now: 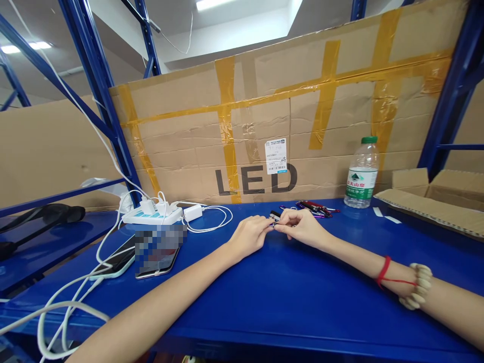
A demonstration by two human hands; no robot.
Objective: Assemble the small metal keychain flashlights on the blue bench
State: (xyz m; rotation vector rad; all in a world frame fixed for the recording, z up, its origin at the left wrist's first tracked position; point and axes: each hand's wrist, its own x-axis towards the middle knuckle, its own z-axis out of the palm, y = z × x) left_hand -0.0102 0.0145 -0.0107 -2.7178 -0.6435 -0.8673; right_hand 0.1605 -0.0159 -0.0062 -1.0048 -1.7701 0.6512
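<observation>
Beaded bracelet (416, 286); left hand (247, 236), right hand (301, 226) pinch black item (275, 216)

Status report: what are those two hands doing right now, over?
Left hand and right hand both pinching small dark piece over blue table. Pile of slim items just behind. Water bottle apart, farther right.

The small dark part (273, 225) pinched between my left hand (247, 236) and right hand (302, 226) is mostly covered by my fingers (264, 224) and too small to identify. A pixelated patch blurs the upper ends of the two phones (159, 264), and the print on the white label (276, 156) is illegible. The open carton (446, 201) is cut off at the right edge.
</observation>
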